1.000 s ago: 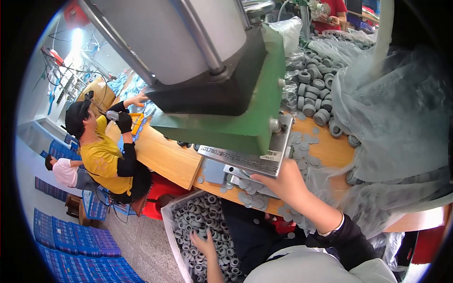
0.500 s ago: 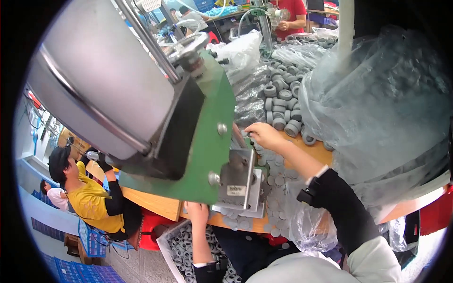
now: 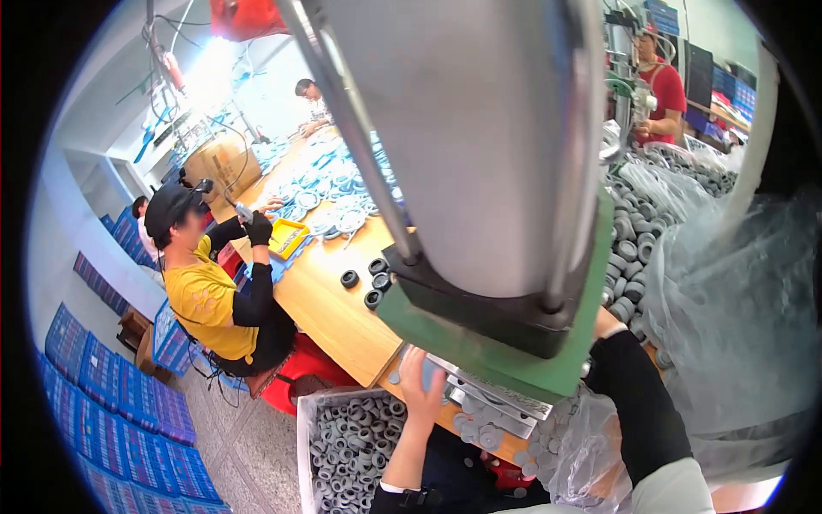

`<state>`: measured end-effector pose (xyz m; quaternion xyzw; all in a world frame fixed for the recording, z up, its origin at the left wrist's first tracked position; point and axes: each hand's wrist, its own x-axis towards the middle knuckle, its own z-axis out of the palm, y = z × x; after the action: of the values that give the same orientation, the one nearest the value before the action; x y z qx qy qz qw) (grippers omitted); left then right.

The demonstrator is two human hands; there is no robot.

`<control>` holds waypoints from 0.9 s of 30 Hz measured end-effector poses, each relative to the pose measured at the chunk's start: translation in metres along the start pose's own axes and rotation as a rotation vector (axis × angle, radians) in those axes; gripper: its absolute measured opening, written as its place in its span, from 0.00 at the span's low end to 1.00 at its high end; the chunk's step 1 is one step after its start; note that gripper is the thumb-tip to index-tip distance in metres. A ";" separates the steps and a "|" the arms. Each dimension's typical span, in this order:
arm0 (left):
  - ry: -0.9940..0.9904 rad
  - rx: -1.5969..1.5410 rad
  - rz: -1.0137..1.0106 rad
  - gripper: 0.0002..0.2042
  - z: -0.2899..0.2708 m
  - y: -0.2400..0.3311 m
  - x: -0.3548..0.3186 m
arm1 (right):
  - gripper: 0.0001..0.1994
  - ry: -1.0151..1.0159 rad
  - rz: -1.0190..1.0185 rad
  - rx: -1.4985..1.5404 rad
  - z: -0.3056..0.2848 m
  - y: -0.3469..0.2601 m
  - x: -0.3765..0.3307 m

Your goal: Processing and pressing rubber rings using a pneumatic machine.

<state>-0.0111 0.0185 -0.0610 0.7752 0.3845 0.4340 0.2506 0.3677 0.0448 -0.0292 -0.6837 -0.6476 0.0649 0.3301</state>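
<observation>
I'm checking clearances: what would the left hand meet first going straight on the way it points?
Most likely the green press block, just beyond the left hand in this view. Depth is unclear, though, so the hand might pass underneath it.

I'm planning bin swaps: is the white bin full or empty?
The white bin is not empty: grey rings cover its visible inside. Whether it is full to the brim cannot be told.

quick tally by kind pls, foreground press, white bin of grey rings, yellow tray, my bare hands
Foreground press: 1
White bin of grey rings: 1
Yellow tray: 1
Bare hands: 2 (left hand; right hand, partly hidden)
Total: 5
</observation>
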 end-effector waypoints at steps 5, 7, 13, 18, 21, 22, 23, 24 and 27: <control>-0.016 -0.068 0.608 0.20 0.006 0.138 0.034 | 0.17 0.299 0.142 0.212 -0.050 -0.019 -0.050; -0.098 -0.076 0.503 0.19 0.026 0.150 0.034 | 0.21 0.397 0.297 0.291 -0.104 -0.056 -0.094; -0.054 -0.118 0.207 0.18 0.028 0.132 0.007 | 0.29 0.432 0.305 0.567 -0.105 -0.174 -0.200; 0.243 0.006 0.083 0.16 -0.004 0.109 -0.012 | 0.29 0.302 0.259 0.489 -0.093 -0.211 -0.213; 0.320 0.230 -0.180 0.17 -0.056 0.025 -0.063 | 0.27 0.254 0.153 0.252 -0.090 -0.227 -0.203; 0.331 0.355 -0.279 0.18 -0.080 -0.008 -0.087 | 0.27 0.253 0.150 0.268 -0.089 -0.232 -0.203; 0.354 0.472 -0.386 0.22 -0.102 -0.045 -0.116 | 0.26 0.232 0.130 0.230 -0.092 -0.238 -0.207; 0.378 0.592 -0.490 0.26 -0.126 -0.084 -0.148 | 0.25 0.214 0.110 0.197 -0.091 -0.242 -0.207; 0.327 0.965 -1.021 0.49 -0.166 -0.144 -0.218 | 0.21 0.269 0.020 0.196 -0.076 -0.248 -0.203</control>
<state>-0.2809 -0.0658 -0.1872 0.4481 0.8804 0.1549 -0.0091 0.1667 -0.1854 0.0933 -0.6572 -0.5811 0.0388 0.4783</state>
